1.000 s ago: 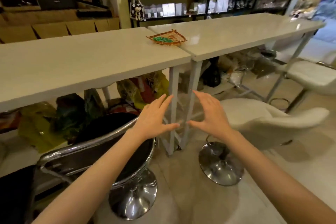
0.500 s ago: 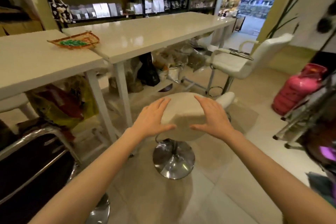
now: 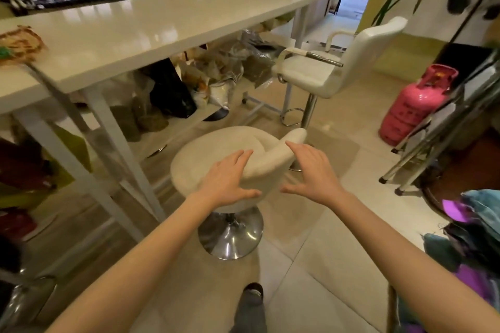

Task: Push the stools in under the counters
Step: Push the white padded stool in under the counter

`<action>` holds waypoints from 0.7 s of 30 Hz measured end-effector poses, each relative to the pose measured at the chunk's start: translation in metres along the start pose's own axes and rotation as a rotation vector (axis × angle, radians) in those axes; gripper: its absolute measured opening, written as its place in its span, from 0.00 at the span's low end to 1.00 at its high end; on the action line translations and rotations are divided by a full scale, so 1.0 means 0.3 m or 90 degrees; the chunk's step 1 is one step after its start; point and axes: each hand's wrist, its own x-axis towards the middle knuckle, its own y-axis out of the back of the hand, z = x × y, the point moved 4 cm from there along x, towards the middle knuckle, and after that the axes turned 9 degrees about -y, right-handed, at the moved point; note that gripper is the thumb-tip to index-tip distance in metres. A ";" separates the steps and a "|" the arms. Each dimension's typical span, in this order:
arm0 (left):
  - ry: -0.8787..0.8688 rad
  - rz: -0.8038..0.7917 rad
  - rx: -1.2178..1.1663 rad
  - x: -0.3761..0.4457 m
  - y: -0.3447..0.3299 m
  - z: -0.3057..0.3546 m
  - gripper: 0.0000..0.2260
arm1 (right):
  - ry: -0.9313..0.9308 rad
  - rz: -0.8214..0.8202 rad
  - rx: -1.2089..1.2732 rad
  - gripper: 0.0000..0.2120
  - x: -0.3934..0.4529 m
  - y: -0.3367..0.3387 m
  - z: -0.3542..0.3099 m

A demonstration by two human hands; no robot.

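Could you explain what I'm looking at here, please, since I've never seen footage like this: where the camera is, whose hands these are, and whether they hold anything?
There is no machine here. A person wears a wide-angle camera on the head, looking forward and down, so the two bare arms reaching in from the bottom are their own. The left hand rests, open, on the low back of a cream stool with a chrome base. The right hand is spread open beside that back; whether it touches is hard to tell. Neither hand grips anything. The stool stands out on the floor, in front of a long white counter. A woven tray lies on the counter at the left edge. A taller white chair stands further along.
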 end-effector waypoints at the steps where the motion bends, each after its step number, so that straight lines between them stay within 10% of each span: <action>1: 0.002 -0.003 0.003 0.026 -0.013 -0.007 0.45 | 0.001 -0.011 -0.002 0.50 0.028 -0.015 0.019; 21: 0.154 -0.073 0.105 0.261 -0.214 -0.105 0.41 | 0.303 -0.226 -0.148 0.47 0.405 -0.262 0.208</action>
